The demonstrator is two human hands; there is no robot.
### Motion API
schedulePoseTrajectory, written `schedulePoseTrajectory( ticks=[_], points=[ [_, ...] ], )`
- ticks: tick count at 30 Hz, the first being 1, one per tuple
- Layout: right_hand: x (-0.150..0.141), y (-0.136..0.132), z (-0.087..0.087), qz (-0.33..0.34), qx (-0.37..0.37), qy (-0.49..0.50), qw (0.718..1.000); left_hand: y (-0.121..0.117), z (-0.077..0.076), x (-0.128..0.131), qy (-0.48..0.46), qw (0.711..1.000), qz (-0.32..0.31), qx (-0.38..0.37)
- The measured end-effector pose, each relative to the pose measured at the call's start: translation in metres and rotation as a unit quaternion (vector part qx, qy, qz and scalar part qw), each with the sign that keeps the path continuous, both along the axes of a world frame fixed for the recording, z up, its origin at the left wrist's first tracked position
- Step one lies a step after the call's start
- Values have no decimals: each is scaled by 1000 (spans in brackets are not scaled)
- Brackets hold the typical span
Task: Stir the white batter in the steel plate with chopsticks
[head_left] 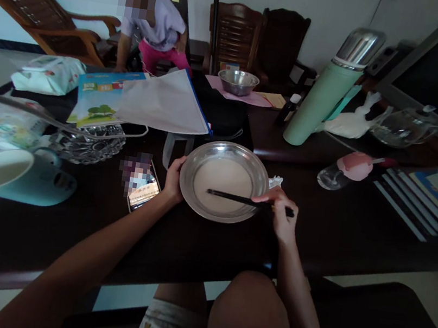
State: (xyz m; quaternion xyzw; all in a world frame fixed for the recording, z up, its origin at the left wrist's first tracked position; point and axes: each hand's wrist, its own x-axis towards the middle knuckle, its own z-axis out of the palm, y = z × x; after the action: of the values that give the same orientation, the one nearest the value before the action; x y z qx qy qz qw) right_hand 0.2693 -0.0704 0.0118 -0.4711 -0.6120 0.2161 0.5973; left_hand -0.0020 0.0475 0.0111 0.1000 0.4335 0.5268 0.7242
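The right hand (284,217), fingers curled, holds black chopsticks (230,196) dipped in pale liquid (223,175). At nine o'clock, the phone's (144,196) text is too small to read; nearer in, the left hand (175,180) grips the metal bowl (211,216), at twelve o'clock from the person.

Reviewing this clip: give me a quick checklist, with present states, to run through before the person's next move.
1. Left hand on the metal bowl: ok, at its left side.
2. Chopsticks in the right hand: ok, reaching over the bowl.
3. Chopstick tips dipped in the pale liquid: cannot tell.
4. Bowl's base flat on the table: cannot tell, underside hidden.
5. Phone apart from the bowl: ok, left of it.
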Motion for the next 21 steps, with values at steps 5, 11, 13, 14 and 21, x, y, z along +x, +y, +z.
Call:
schedulePoseTrajectory(
  ticks=[5, 11, 13, 14, 21],
  points=[
    [1, 0, 0, -67, 37, 28, 997, -1, 2, 1, -11, 1000, 8, -13],
    [0, -2, 2, -11, 2, 36, 999, 0, -5, -2, 6, 1000, -14, 14],
    [-1, -2, 3, 8, 3, -11, 1000, 1, -8, -3, 11, 999, -23, 29],
    [0, -2, 3, 3, 10, -20, 1000, 1, -9, -3, 11, 999, -25, 33],
    [3, -2, -3, -59, 22, 93, 994, 3, -12, -3, 20, 999, -22, 39]
  ],
)
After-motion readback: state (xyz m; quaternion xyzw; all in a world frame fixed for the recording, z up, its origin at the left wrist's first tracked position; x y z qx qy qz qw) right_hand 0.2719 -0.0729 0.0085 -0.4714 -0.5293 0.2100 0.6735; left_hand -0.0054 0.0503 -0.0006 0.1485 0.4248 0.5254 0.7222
